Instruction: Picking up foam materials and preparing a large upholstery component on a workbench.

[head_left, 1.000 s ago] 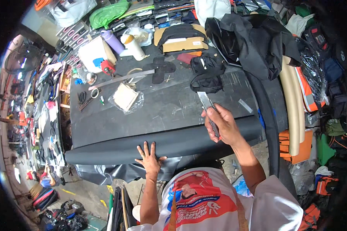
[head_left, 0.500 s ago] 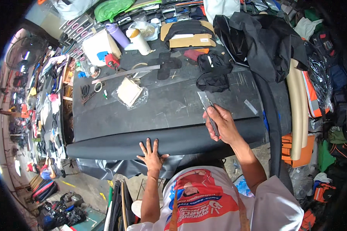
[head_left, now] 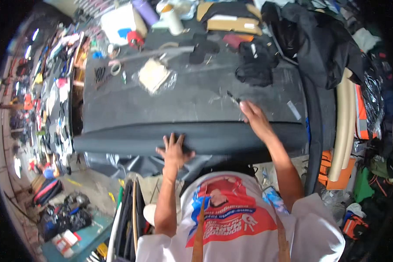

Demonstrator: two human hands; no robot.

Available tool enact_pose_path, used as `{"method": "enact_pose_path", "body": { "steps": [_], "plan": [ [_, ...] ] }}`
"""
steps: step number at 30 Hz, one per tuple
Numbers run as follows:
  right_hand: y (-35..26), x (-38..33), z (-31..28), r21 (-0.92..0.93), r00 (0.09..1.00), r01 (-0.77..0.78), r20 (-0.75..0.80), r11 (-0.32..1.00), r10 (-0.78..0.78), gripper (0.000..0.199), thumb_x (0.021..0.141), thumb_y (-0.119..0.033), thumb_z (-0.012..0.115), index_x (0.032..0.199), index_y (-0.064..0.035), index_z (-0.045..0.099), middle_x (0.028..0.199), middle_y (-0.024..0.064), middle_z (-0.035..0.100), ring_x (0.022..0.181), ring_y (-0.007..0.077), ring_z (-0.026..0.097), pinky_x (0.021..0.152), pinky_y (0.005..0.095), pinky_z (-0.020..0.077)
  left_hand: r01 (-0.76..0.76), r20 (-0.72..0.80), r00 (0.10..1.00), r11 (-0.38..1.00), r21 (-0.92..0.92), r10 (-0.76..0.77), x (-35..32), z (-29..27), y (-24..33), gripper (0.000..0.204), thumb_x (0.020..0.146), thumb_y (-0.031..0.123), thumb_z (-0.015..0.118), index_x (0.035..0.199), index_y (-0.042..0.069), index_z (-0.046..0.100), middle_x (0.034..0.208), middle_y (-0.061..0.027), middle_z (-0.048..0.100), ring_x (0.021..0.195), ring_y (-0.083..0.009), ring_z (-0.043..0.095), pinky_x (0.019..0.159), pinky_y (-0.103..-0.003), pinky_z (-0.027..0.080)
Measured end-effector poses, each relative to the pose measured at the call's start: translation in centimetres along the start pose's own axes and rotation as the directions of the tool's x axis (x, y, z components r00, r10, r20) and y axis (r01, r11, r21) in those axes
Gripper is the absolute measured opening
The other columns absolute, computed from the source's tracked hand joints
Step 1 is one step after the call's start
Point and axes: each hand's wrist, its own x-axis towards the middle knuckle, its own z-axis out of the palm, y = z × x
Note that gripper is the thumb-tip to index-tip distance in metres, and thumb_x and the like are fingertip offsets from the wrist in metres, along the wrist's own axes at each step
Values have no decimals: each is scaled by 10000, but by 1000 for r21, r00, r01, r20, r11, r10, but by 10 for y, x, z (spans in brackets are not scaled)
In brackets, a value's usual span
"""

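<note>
A long roll of black sheet material lies across the near edge of the dark table. My left hand rests on it with the fingers spread. Beyond the roll, my right hand is over the tabletop, its fingers stretched forward. A cutter knife shows just past those fingertips, on or close to the table; its near end is hidden by the fingers. Motion blur hides whether they still touch it. Dark glossy sheeting hangs below the roll at the table's front.
A bag of cream pieces, a metal ruler and a tape roll lie on the table. Farther back are a black bag and a cardboard piece. Black material heaps at right, above beige rolls.
The view has shifted, so the table sits higher. My right hand has gone from gripping the cutter knife upright to stretched fingers, with the knife low beyond them. My left hand remains on the roll.
</note>
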Motion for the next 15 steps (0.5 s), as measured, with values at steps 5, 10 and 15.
{"method": "enact_pose_path", "body": {
  "steps": [5,10,15],
  "plan": [
    [68,71,30,-711,974,-202,-75,674,213,549,996,-510,446,1123,1,601,966,144,667,951,289,632,831,428,477,-296,-240,935,948,-117,263,73,-20,62,547,904,427,626,1351,118,559,1403,-123,500,1326,-378,417,1037,-642,336],
    [56,109,76,-535,732,-571,11,623,681,575,980,-491,482,1270,1,551,1235,224,623,1175,387,582,972,492,454,-427,-245,882,903,-53,403,143,53,69,544,922,404,595,1394,147,505,1366,-189,463,1221,-387,457,995,-566,365],
    [50,99,77,-774,818,-415,-87,478,569,654,939,-526,527,1347,-16,517,1311,238,585,1256,379,542,1026,487,442,-510,-227,834,860,28,502,150,68,85,582,913,394,593,1438,184,454,1371,-184,424,1196,-374,454,957,-514,367]
  ]
}}
